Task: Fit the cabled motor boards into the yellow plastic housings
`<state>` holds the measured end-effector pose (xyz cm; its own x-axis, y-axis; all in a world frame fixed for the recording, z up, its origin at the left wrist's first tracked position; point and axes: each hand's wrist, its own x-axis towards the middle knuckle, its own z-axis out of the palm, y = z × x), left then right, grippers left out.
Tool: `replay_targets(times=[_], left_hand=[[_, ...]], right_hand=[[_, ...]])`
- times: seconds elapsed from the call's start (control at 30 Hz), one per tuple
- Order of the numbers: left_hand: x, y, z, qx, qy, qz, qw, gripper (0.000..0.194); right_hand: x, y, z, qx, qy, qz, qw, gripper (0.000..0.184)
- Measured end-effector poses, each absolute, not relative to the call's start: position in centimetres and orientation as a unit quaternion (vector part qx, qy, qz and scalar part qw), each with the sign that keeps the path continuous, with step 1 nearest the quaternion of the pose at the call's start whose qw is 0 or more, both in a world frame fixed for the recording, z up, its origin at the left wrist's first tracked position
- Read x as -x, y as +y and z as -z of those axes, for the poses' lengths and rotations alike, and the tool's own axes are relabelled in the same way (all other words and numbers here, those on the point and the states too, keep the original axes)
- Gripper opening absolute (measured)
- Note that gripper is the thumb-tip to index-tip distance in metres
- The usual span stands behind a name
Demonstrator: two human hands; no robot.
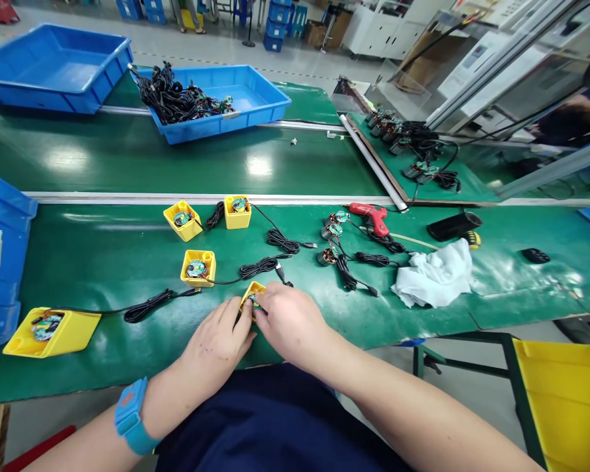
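Note:
My left hand [216, 344] and my right hand [288, 321] meet at the near edge of the green bench [108, 262], both closed around a small yellow holder [252, 293] with a round circuit board in it. Its black cable [260, 267] trails away behind the hands. Three more yellow holders [197, 267] with boards stand just beyond, each with a coiled black cable. My left wrist wears a blue band [130, 414].
A larger yellow tray [71, 331] lies at the left. A red glue gun [371, 216], loose boards with cables [334, 233] and a white cloth [435, 275] lie to the right. Blue bins [248, 98] sit beyond the conveyor; a yellow bin [568, 393] stands below right.

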<state>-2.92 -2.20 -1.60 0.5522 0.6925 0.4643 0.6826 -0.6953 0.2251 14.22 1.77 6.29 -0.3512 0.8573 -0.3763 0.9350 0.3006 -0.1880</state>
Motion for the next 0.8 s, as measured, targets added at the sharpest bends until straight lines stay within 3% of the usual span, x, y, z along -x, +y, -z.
replay_targets(times=[0.2,0.37,0.67,0.8], left_hand=[[3.0,-1.3,2.1,-0.886,0.384,-0.259,0.002,0.031],[3.2,-1.0,1.9,-0.890,0.352,-0.281,0.070,0.027],[4.6,1.9,1.2,-0.907,0.301,-0.247,0.159,0.045],[3.8,0.5,3.2,-0.881,0.348,-0.302,0.111,0.047]], right_hand=[[-14.3,1.8,-6.0,-0.546,0.813,0.183,0.092,0.025],[-14.8,2.3,-6.2,-0.516,0.829,0.190,0.098,0.019],[-18.5,3.9,-5.5,-0.410,0.887,0.212,-0.014,0.013],[-19.9,1.5,-5.1,-0.443,0.860,0.199,-0.153,0.018]])
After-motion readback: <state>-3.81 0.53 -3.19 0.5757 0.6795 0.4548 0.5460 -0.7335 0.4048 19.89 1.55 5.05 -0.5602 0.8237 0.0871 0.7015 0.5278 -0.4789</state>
